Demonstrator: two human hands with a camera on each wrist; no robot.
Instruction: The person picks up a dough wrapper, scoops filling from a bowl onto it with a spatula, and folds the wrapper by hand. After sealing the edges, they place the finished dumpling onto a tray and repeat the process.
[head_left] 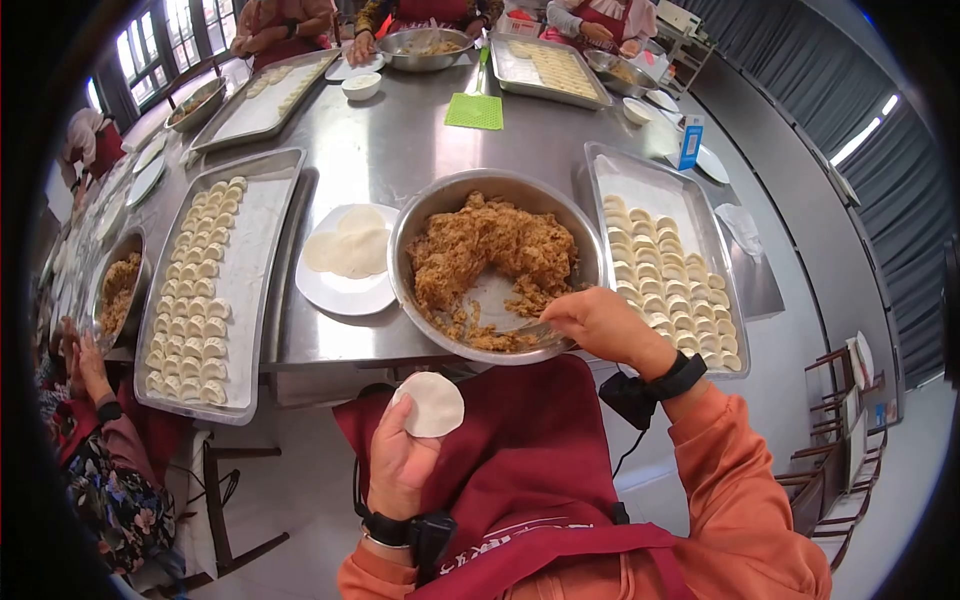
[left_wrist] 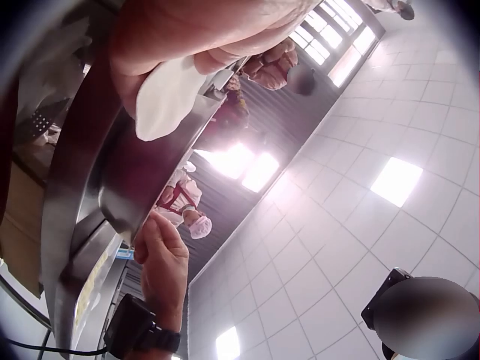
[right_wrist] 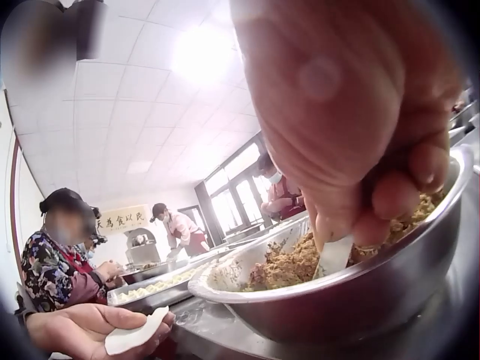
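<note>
My left hand (head_left: 396, 460) holds a round white dumpling wrapper (head_left: 436, 404) in front of the table edge, thumb on its near side. In the left wrist view the wrapper (left_wrist: 166, 101) hangs slightly bent from the fingers. My right hand (head_left: 608, 328) is at the near right rim of a steel bowl (head_left: 492, 296), fingers curled round a flat, pale utensil (right_wrist: 334, 257). Its lower end dips toward brown minced filling (head_left: 480, 245), which is heaped at the bowl's far side. The fingers hide most of the utensil.
Left of the bowl, a white plate (head_left: 345, 296) carries several wrappers (head_left: 350, 245). Metal trays with rows of dumplings stand left (head_left: 268, 205) and right (head_left: 650, 185). A green fly swatter (head_left: 474, 111) lies farther back. Other people work around the table.
</note>
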